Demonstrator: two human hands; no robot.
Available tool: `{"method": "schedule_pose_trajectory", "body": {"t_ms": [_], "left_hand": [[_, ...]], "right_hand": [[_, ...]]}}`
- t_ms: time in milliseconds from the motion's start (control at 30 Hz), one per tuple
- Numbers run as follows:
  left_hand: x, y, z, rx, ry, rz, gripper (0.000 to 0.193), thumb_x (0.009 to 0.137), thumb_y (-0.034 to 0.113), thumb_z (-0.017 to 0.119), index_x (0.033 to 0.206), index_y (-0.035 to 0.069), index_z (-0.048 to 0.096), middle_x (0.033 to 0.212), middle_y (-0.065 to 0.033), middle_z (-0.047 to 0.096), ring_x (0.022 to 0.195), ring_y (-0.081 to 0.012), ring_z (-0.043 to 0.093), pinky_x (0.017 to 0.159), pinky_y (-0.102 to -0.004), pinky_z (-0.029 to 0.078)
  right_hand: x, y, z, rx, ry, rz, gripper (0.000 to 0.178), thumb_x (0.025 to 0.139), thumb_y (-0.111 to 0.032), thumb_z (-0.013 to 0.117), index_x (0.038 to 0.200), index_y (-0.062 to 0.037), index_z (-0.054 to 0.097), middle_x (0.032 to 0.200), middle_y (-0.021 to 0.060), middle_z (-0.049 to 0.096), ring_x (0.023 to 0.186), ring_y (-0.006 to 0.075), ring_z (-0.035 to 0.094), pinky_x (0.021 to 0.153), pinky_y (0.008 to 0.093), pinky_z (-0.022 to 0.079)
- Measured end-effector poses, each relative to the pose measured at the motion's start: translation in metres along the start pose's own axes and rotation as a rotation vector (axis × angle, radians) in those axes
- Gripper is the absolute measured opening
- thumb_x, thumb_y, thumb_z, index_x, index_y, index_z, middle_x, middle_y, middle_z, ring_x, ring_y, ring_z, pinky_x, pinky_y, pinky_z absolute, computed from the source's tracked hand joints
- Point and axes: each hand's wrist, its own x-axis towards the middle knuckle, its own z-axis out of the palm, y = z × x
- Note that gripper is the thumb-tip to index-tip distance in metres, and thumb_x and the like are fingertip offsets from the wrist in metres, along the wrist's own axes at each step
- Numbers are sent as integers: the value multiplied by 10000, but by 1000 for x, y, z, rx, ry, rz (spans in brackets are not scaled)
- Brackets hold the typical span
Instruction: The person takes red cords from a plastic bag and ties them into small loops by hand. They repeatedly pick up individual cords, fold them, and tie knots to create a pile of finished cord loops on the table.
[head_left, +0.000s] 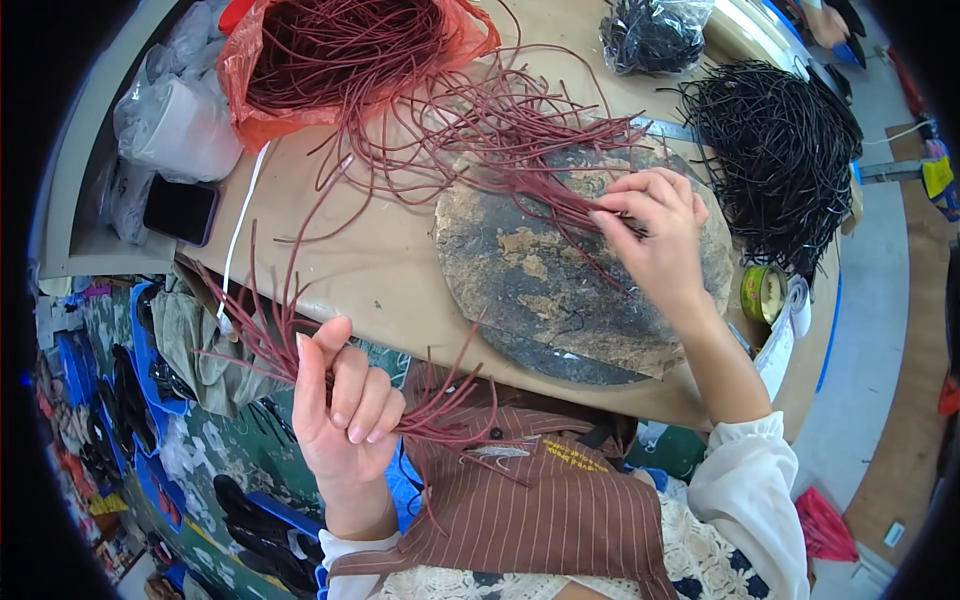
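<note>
My left hand (350, 415) is raised in front of the table edge, its fingers curled around a bundle of dark red cords (440, 422). The cord ends fan out on both sides of the fist. Over a round, worn dark board (540, 275), my right hand (655, 230) pinches several strands from a loose pile of dark red cords (500, 130). That pile trails back into an orange-red plastic bag (240, 105) filled with more cords. What lies under my right fingers is partly hidden.
A heap of black cords (775, 150) lies right of the board, near a yellow-green tin (765, 293). At the back is a clear bag of black pieces (655, 40). A phone (181, 210) and white string (245, 215) lie left. Blue trays (155, 490) stand below the table.
</note>
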Motion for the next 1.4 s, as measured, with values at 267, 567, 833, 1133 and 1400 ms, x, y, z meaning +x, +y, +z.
{"method": "schedule_pose_trajectory", "body": {"t_ms": [267,567,833,1133,1400], "left_hand": [[10,-21,5,90,122,-103,375,976,285,313,1213,38,466,671,56,367,461,-15,287,371,-163,248],[35,-61,28,507,252,33,391,954,253,404,1247,-1,451,1210,-91,530,788,-43,557,414,-151,310],[25,-29,0,390,528,372,301,968,314,327,954,76,511,814,-50,616,561,-87,470,524,-210,451],[3,17,1,-43,309,87,268,973,291,331,946,62,469,593,43,297,413,-26,233,328,-176,191],[8,-12,-3,84,180,-104,316,969,242,346,1153,31,494,541,65,243,394,-30,202,342,-181,215]], "right_hand": [[22,-8,-22,948,-238,419,153,857,-129,567,920,4,606,811,27,618,783,84,550,742,234,417],[13,-58,-11,455,-60,-198,134,762,-114,632,894,-95,617,755,37,615,701,157,577,705,290,415],[-30,-50,11,259,-273,-421,195,726,-233,666,856,-105,597,669,7,544,596,159,534,575,284,391],[0,1,-3,-91,-10,-130,164,737,-210,676,859,-108,635,851,18,604,936,188,509,860,375,287],[8,8,-11,483,-175,235,105,812,-111,589,892,-47,615,817,46,617,831,148,560,784,294,373]]}}
